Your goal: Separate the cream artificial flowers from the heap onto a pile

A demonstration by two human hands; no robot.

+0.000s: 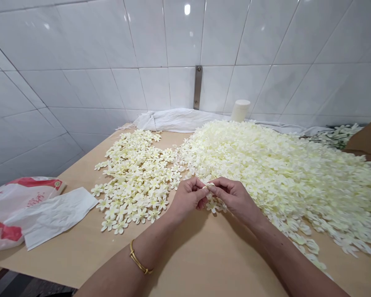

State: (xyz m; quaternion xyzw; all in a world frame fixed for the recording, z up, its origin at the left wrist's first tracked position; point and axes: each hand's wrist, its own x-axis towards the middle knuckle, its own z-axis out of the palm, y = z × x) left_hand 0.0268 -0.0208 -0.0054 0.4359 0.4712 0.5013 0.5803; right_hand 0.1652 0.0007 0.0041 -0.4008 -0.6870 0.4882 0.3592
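My left hand (190, 194) and my right hand (231, 196) meet over the front of the table, thumbs and fingers pinched together. Between the fingertips is a small cream-white artificial flower (208, 186), partly covered by them. Just below the hands a few more petals (215, 204) show. To the left lies a smaller spread of separate five-petalled artificial flowers (136, 177) with yellow-green centres. A much larger heap of pale artificial flowers (281, 169) rises behind and to the right of my right hand.
A red-and-white tissue pack (24, 189) with a white tissue (55, 214) sits at the table's left edge. Along the tiled wall lie a white cloth (176, 119) and an off-white cylinder (241, 110). Brown cardboard (367, 140) and green-stemmed flowers (340, 135) are at far right.
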